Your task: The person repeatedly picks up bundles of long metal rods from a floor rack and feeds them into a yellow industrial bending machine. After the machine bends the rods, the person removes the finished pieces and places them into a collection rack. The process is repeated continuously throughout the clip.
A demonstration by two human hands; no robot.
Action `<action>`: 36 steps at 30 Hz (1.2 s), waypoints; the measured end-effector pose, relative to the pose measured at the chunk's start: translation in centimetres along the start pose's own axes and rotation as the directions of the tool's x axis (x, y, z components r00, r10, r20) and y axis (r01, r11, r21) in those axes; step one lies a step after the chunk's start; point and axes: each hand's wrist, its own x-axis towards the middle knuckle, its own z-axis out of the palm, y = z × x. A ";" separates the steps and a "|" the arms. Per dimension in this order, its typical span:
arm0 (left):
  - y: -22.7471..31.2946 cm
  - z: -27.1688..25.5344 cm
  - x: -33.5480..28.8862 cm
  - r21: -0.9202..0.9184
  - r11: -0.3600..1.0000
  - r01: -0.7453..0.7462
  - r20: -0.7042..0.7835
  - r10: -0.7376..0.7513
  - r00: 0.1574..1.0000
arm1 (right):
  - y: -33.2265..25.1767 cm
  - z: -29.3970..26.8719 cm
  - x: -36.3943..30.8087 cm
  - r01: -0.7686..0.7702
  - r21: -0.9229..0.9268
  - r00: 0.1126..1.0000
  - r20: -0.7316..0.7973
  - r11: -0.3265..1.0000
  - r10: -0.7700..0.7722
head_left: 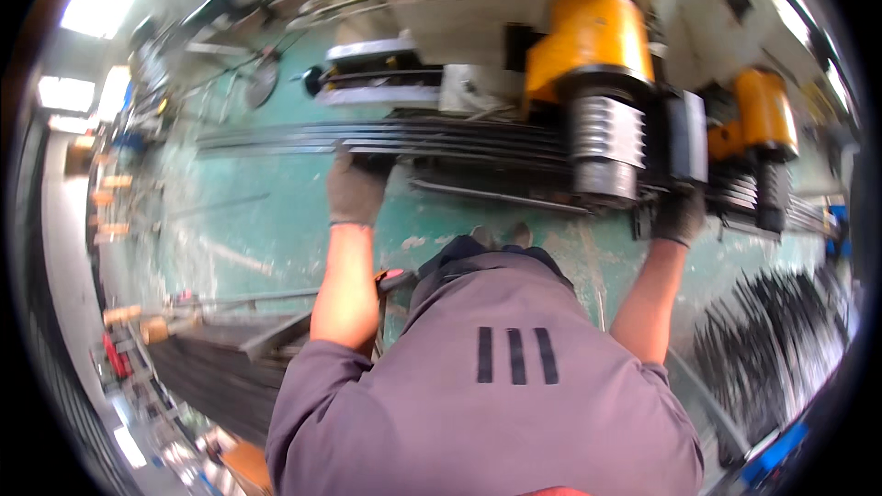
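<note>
Several long dark metal bars (266, 140) lie side by side, running left to right under a machine head. My left hand (356, 188), in a grey-brown work glove, is closed over the near side of these bars, left of the machine. My right hand (678, 216), in a dark glove, is at the lower end of a dark block (687, 138) on the machine. Its fingers are hidden in shadow there, so what it holds does not show. Between my hands stands an orange cylinder (602, 32) with a ribbed metal column (608, 142) beneath it.
A second orange cylinder (765, 115) stands farther right. Along the machine's near side runs a thin metal rod (496, 195). Many dark bars (767, 349) are piled at the lower right; more dark stock (220, 372) lies at the lower left. The floor is green.
</note>
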 end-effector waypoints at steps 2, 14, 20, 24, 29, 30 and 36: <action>0.5 -0.4 0.5 -0.041 0.999 -0.010 -0.073 0.007 0.997 | -0.9 -5.2 4.5 0.167 -0.106 0.986 0.019 0.980 -0.166; 16.2 -10.5 3.7 -0.009 0.937 -0.348 -0.345 0.324 0.881 | -6.6 -2.3 3.6 0.176 -0.280 0.962 -0.153 0.944 -0.225; 28.6 -16.8 5.7 0.147 0.855 -0.497 -0.417 0.509 0.753 | 0.4 -4.1 -1.2 0.099 -0.371 0.921 -0.317 0.924 -0.226; 35.5 -20.7 7.6 0.190 0.842 -0.506 -0.398 0.537 0.744 | 7.4 -8.9 -5.4 -0.109 -0.424 0.873 -0.473 0.899 -0.118; 40.1 -24.6 8.4 0.176 0.875 -0.452 -0.439 0.481 0.759 | 11.3 -13.4 -8.5 -0.507 -0.843 0.841 -0.529 0.180 -0.112; 39.7 -23.7 8.4 0.236 0.865 -0.442 -0.410 0.501 0.762 | 11.7 -14.1 -8.9 -0.471 -0.829 0.879 -0.468 -0.300 -0.089; 38.2 -20.5 6.4 0.373 0.867 -0.330 -0.244 0.435 0.867 | 13.7 -17.2 -9.1 0.391 0.089 0.857 -0.398 -0.916 0.327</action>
